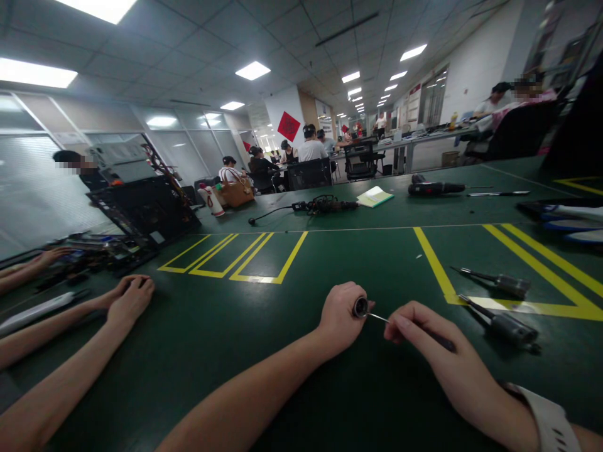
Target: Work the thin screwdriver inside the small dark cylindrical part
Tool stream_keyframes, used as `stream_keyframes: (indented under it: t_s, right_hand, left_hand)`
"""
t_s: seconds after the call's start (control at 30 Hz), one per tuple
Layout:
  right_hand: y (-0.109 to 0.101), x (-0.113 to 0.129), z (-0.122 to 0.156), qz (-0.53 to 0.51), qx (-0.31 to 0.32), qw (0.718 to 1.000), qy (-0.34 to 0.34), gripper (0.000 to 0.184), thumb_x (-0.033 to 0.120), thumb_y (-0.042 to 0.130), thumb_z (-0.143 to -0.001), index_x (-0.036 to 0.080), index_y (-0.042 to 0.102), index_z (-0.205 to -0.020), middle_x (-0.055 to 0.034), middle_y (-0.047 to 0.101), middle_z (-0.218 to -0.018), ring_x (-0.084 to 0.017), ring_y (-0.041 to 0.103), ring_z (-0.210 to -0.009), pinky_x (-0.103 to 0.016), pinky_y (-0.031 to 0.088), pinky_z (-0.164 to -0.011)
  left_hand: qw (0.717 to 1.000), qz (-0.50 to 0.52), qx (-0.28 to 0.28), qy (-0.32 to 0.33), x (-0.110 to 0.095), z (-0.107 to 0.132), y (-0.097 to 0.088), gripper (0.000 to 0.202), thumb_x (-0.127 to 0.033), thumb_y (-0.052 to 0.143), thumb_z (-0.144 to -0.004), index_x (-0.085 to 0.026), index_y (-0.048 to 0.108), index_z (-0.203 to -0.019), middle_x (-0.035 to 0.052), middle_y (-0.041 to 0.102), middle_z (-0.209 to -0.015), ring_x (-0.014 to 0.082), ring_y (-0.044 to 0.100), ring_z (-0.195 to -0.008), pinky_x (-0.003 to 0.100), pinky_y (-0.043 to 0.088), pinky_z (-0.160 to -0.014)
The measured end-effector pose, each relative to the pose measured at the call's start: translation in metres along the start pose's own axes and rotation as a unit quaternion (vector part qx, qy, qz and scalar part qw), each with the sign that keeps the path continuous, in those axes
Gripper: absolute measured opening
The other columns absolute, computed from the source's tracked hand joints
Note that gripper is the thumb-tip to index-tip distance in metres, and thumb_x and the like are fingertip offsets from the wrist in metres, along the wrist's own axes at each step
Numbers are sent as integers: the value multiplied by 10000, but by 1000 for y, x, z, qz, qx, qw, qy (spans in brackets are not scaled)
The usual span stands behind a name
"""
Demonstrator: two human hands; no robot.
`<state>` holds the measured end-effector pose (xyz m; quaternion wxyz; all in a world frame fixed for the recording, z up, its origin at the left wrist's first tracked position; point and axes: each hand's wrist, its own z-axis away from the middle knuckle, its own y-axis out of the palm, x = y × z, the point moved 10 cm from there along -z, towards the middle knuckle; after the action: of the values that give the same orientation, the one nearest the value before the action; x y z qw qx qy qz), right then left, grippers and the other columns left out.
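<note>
My left hand (340,316) is closed around a small black round handle (360,307), its end facing me, just above the green table mat (282,339). My right hand (424,336) pinches a thin metal rod (377,317) whose tip meets that handle. A dark shaft shows under my right fingers. A pale band sits on my right wrist. Both hands hover close together at the mat's near middle.
Two screwdrivers (499,284) (504,325) lie right of my hands on yellow floor-style lines. Another person's hand (129,298) and forearms rest at left, beside an opened laptop (141,210). A power driver (433,187), a cable tool (325,204) and a notepad (374,196) lie farther back.
</note>
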<state>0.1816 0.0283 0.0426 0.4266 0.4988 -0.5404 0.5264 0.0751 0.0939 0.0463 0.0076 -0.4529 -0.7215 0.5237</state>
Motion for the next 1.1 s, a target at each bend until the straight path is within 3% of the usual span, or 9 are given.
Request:
stream_keyframes:
  t_s: [0.2, 0.4, 0.5, 0.67, 0.8, 0.93, 1.1]
  right_hand:
    - [6, 10, 5, 100, 3, 994, -42, 264, 403, 435, -860, 235, 585, -723, -39, 604, -720, -229, 564, -684, -362, 436, -610]
    - [9, 23, 12, 105, -5, 986, -130, 171, 292, 491, -859, 252, 558, -707, -23, 576, -733, -217, 552, -710, -341, 436, -645]
    - [5, 25, 12, 103, -22, 984, -141, 158, 286, 509, -850, 258, 561, -704, -29, 583, -745, -227, 550, -722, -347, 427, -653]
    - [-3, 19, 9, 126, -48, 984, -116, 190, 340, 471, -865, 251, 579, -736, -39, 596, -756, -233, 548, -731, -364, 416, -656]
    - [-15, 10, 4, 114, -75, 989, -61, 257, 385, 476, -823, 240, 565, -631, -23, 570, -648, -219, 531, -645, -354, 390, -597]
    - [-23, -9, -5, 61, -84, 994, 22, 275, 372, 509, -768, 235, 541, -532, -9, 548, -563, -208, 512, -586, -342, 369, -561]
    - [-24, -20, -12, 27, -90, 995, 40, 277, 348, 510, -775, 231, 553, -528, -6, 560, -556, -200, 518, -589, -341, 379, -578]
  left_hand:
    - [1000, -6, -14, -18, 3, 1, -2, 190, -237, 607, -795, -176, 504, -647, -25, 513, -651, 123, 476, -612, 249, 354, -589]
    - [999, -10, -20, -27, 4, 2, -4, 194, -256, 583, -807, -178, 497, -652, -24, 504, -647, 125, 467, -604, 253, 338, -573]
    - [999, -9, -17, -48, 8, 3, -3, 182, -257, 574, -810, -180, 502, -661, -22, 510, -658, 127, 469, -609, 251, 340, -566]
    - [996, 9, -7, -86, 16, 3, -2, 95, -219, 596, -777, -178, 542, -709, -18, 546, -703, 132, 492, -633, 248, 367, -568]
    - [995, 56, 1, -86, 21, 1, -4, 64, -168, 620, -736, -172, 591, -792, 3, 607, -781, 153, 560, -717, 276, 437, -652]
    - [990, 119, 69, -44, 14, -2, 1, 84, -153, 628, -726, -161, 616, -808, 18, 651, -785, 158, 605, -747, 289, 473, -707]
    - [975, 155, 156, -13, 0, 0, 10, 128, -182, 657, -723, -153, 637, -845, 31, 671, -823, 148, 621, -757, 261, 488, -703]
